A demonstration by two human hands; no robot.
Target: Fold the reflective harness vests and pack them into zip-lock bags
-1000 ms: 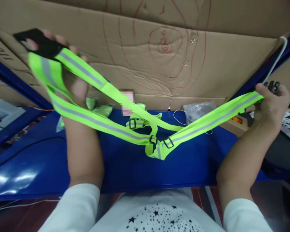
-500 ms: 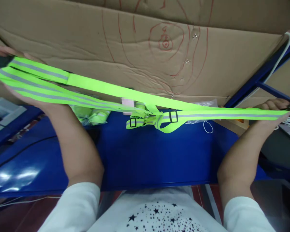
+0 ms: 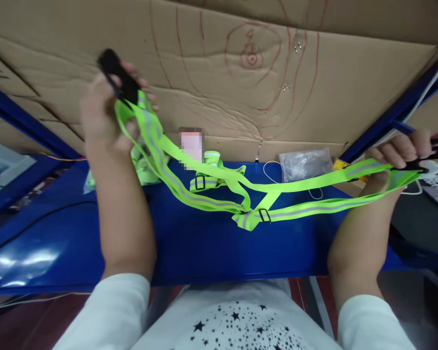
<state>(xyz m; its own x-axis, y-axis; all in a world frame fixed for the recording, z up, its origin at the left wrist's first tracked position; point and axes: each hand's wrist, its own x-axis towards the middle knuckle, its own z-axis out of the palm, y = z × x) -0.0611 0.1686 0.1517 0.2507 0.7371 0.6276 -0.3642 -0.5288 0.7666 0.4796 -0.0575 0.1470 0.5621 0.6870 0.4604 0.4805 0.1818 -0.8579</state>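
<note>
A neon-green reflective strap harness (image 3: 219,171) with grey stripes sags between my two hands. My left hand (image 3: 107,104), raised at the left and a little blurred, is closed around its end by a black buckle piece (image 3: 118,75). At the far right, my right hand (image 3: 405,148) grips the other end, where black plastic fittings show beside the fingers. A black slider (image 3: 264,215) sits on the lower strap near the middle. Behind the harness, another bundle of green strap (image 3: 204,182) with a black slider rests on the table.
The blue table (image 3: 241,257) runs below my hands. A cardboard sheet (image 3: 131,48) with red drawn lines stands behind it. At the back are a clear plastic bag (image 3: 306,164), a blurred-out pink-and-white item (image 3: 191,146) and bagged green straps (image 3: 146,167). Blue frame bars (image 3: 397,116) flank the sides.
My left hand has moved inward and up from the far left. The harness, stretched taut before, now hangs slack with its straps spread apart. My right hand has shifted slightly.
</note>
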